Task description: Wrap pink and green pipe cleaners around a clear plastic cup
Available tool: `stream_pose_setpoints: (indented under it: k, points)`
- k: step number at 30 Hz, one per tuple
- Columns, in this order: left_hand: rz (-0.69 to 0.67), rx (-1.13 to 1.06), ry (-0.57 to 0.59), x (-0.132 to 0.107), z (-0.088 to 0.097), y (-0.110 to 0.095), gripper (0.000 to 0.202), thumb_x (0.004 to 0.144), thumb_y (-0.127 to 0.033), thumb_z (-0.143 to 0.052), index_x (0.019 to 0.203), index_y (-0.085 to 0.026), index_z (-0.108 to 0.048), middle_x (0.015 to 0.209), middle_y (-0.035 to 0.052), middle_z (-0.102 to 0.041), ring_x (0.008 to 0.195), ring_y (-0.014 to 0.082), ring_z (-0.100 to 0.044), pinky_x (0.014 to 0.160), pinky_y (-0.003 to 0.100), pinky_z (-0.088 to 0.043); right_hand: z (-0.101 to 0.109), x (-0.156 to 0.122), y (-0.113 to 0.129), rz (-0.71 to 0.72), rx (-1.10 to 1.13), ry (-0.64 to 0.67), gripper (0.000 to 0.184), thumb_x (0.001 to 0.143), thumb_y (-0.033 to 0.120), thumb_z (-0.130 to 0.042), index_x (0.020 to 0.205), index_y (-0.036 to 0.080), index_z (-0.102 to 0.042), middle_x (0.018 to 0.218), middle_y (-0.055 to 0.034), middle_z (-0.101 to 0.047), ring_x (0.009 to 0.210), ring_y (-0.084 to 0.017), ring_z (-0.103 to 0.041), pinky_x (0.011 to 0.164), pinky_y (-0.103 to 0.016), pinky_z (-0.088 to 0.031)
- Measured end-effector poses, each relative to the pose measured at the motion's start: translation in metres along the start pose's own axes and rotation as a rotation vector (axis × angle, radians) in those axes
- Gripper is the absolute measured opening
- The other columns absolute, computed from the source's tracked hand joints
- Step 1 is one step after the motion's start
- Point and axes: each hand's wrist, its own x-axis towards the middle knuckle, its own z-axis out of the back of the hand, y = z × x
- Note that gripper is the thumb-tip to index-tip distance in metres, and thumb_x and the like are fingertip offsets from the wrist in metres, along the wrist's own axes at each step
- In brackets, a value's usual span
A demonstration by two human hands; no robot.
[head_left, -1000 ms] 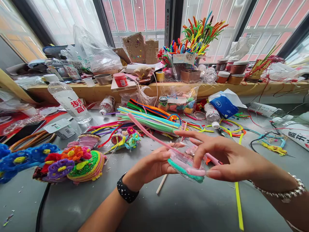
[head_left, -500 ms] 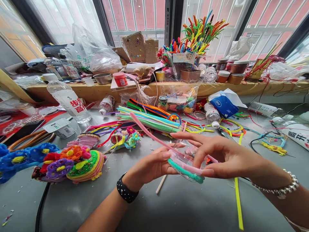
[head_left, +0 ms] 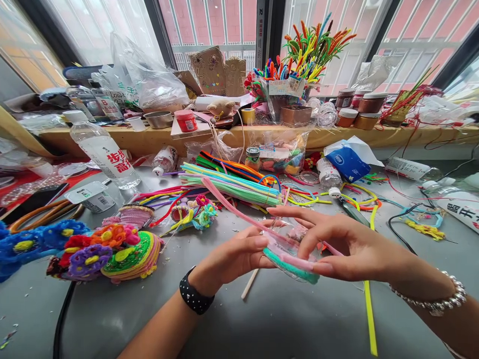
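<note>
Both left hand (head_left: 234,253) and right hand (head_left: 348,247) grip a clear, green-edged object (head_left: 287,269) and pink strip (head_left: 294,261), each partly hidden.

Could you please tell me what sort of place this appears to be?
It looks like a craft workspace, perhaps a small studio, beside barred windows: a bundle of pastel fuzzy stems lies on the gray table, colorful fuzzy flowers sit at left, and lidded jars stand on the ledge.
</note>
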Motion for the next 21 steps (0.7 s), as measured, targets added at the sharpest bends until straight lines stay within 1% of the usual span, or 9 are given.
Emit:
stream_pose_setpoints:
  k: [3,8,12,17,21]
  points:
    - [-0.002,0.004,0.001,0.0005,-0.0001,0.0004,0.056,0.069,-0.039,-0.068,0.118,-0.019,-0.052,0.12,0.0116,-0.06,0.111,0.0283,-0.055,0.091,0.039,-0.04,-0.0019,-0.0013,-0.0014,0.015,0.003,-0.039,0.016,0.077,0.037,-0.064,0.077,0.023,-0.073,0.139,-0.0053,-0.047,0.128,-0.028,-0.043,0.104,-0.046,-0.035]
    - [0.018,0.032,-0.033,0.0008,-0.001,-0.0003,0.057,0.066,-0.04,-0.07,0.117,-0.02,-0.053,0.121,0.0103,-0.06,0.109,0.0265,-0.057,0.083,0.033,-0.044,-0.0027,-0.0016,-0.002,0.012,0.012,-0.031,0.016,0.078,0.036,-0.063,0.078,0.023,-0.072,0.139,-0.0056,-0.047,0.128,-0.027,-0.043,0.104,-0.046,-0.034]
    - [0.009,0.031,-0.046,0.0002,-0.0015,-0.0004,0.058,0.068,-0.039,-0.07,0.119,-0.02,-0.051,0.12,0.0103,-0.061,0.109,0.0266,-0.057,0.084,0.034,-0.044,-0.0021,-0.0011,-0.0038,0.014,0.013,-0.021,0.015,0.078,0.036,-0.063,0.079,0.023,-0.072,0.14,-0.0051,-0.046,0.129,-0.027,-0.042,0.105,-0.045,-0.033]
    - [0.018,0.027,-0.053,0.0003,-0.0023,-0.0012,0.055,0.068,-0.036,-0.069,0.118,-0.02,-0.052,0.116,0.01,-0.063,0.104,0.0247,-0.06,0.085,0.035,-0.044,-0.0015,0.0,-0.003,0.02,0.023,-0.019,0.016,0.077,0.036,-0.064,0.079,0.023,-0.072,0.139,-0.006,-0.047,0.129,-0.028,-0.042,0.104,-0.045,-0.034]
    - [0.006,0.018,-0.041,0.0004,-0.0036,-0.0018,0.055,0.069,-0.035,-0.069,0.118,-0.02,-0.051,0.115,0.0097,-0.063,0.103,0.0243,-0.06,0.084,0.035,-0.045,-0.0029,0.0014,-0.0021,0.024,0.064,-0.014,0.015,0.077,0.035,-0.064,0.078,0.022,-0.072,0.138,-0.006,-0.048,0.129,-0.027,-0.042,0.103,-0.044,-0.037]
